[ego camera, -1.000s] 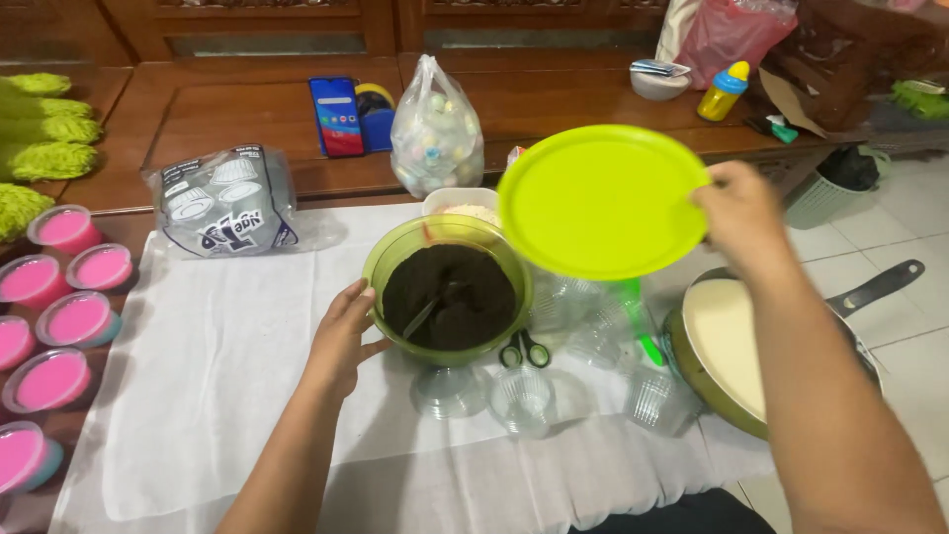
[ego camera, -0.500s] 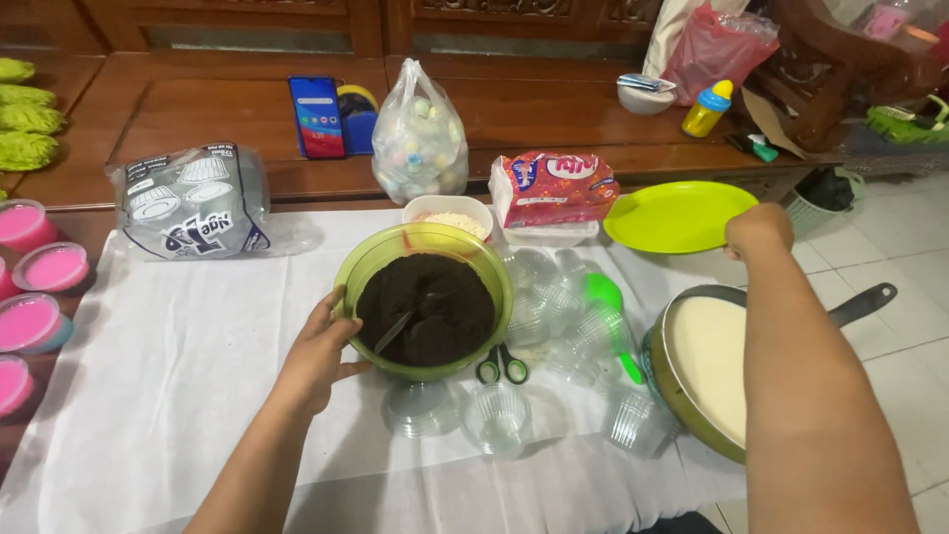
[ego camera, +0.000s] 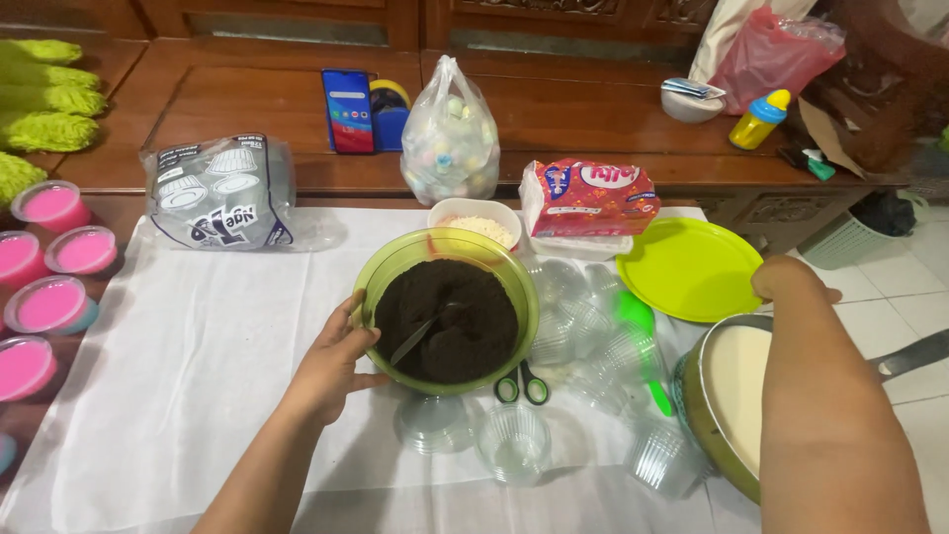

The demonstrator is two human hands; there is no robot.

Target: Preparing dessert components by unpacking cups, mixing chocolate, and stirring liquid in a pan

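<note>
From the head view, the translucent green plastic bowl of dark crumbs (ego camera: 447, 314) is steadied on the white-clothed counter (ego camera: 178, 376) by the left hand (ego camera: 331, 364), whose fingers are curled against its near-left rim, apparently so that it cannot slide. A spoon handle is seen lying in the crumbs. The right hand (ego camera: 791, 280) rests at the edge of the flat lime-green plastic lid (ego camera: 689, 267); whether its fingers are spread cannot be told. Clear plastic cups (ego camera: 583, 336) and green-handled scissors (ego camera: 522, 386) crowd the bowl's right side, just before the cream-filled pan (ego camera: 727, 396).
</note>
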